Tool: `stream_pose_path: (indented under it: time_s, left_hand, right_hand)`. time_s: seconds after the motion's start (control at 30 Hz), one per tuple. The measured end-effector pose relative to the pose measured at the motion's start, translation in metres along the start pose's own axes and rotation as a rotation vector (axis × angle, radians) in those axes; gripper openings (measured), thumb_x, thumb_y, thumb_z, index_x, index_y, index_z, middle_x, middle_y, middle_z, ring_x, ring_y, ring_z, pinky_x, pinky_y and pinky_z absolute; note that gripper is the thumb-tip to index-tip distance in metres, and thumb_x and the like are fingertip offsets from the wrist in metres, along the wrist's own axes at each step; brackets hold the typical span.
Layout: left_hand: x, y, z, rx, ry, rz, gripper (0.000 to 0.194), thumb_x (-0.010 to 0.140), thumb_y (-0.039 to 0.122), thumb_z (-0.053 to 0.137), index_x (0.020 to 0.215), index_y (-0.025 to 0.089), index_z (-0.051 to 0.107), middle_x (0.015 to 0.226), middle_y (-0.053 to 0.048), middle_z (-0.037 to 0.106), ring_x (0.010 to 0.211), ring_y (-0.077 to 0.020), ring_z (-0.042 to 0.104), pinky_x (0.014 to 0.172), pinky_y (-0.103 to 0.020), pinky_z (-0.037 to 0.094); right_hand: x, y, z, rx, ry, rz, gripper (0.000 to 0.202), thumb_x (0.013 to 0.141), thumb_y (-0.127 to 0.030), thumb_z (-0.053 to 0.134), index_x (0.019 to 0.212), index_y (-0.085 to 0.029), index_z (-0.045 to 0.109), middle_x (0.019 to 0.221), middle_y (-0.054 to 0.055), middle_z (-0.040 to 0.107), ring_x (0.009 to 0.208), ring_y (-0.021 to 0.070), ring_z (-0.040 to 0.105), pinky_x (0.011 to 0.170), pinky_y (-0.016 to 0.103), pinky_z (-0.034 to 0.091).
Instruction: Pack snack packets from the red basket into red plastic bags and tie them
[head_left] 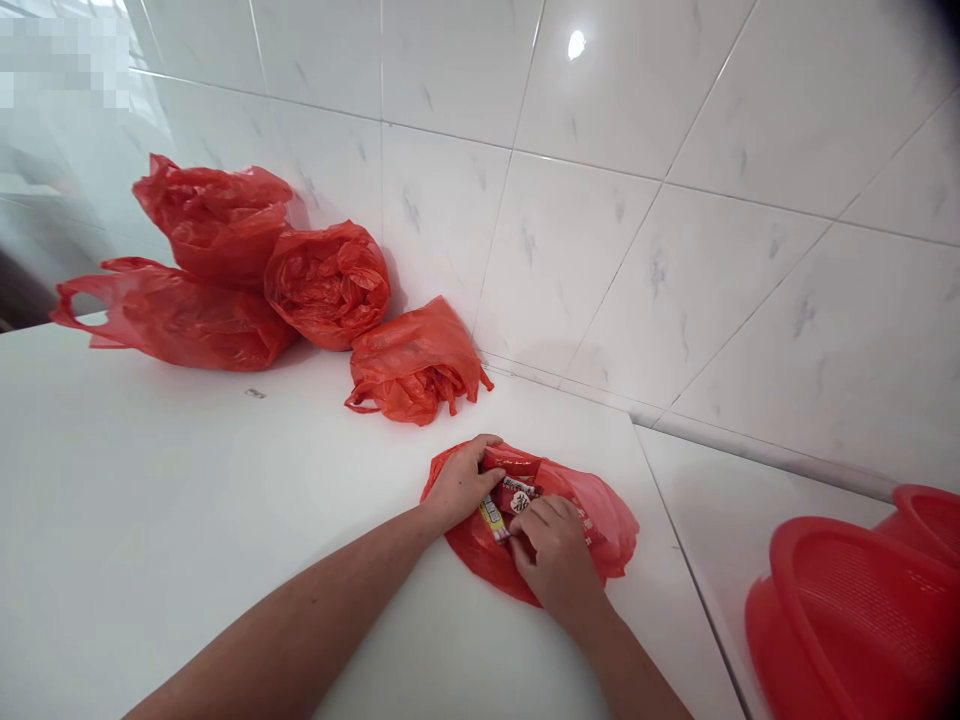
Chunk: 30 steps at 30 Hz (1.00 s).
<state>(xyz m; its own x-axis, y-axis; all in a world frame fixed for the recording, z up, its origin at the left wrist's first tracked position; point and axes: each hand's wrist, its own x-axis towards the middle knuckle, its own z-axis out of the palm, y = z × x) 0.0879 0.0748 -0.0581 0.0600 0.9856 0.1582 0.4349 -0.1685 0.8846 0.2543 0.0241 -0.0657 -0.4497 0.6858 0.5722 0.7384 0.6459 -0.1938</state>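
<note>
Head view: we are resting left hand [466, 483] spread, right hand [553, 550] curled, pinch unclear, over packets [517, 496] in the bag [491, 568] on the worktop [187, 520], its plastic probably soft, slippery, best gripped by the rim

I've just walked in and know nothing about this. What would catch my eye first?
Probably the open red plastic bag on the white table, with the left hand and right hand at small packets in its mouth. Then four more red bags farther back to the left, near the tiled wall, and red baskets at the right edge.
</note>
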Motion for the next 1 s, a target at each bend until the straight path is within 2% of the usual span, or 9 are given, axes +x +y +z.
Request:
stream_pose_path:
  time_s: [0.43, 1.0]
  left_hand:
    - [-0.0007, -0.0003, -0.0005, -0.015, -0.006, 0.018, 0.039, 0.078, 0.020, 0.053, 0.116, 0.030, 0.052, 0.105, 0.004, 0.066, 0.097, -0.0157, 0.061, 0.082, -0.025, 0.048]
    - [-0.0023, 0.0023, -0.0004, -0.044, -0.016, -0.001, 0.038, 0.078, 0.017, 0.050, 0.113, 0.030, 0.053, 0.102, 0.005, 0.067, 0.095, -0.0149, 0.062, 0.080, -0.025, 0.050]
  right_hand:
    - [-0.0025, 0.0107, 0.0027, 0.015, 0.029, 0.055, 0.018, 0.068, -0.003, 0.048, 0.068, -0.021, 0.047, 0.069, -0.001, 0.055, 0.072, 0.0161, 0.047, 0.069, 0.031, 0.035]
    - [-0.0020, 0.0094, -0.0009, -0.046, 0.018, 0.146, 0.017, 0.074, -0.006, 0.047, 0.068, -0.022, 0.046, 0.067, -0.001, 0.056, 0.069, 0.0162, 0.049, 0.070, 0.032, 0.039]
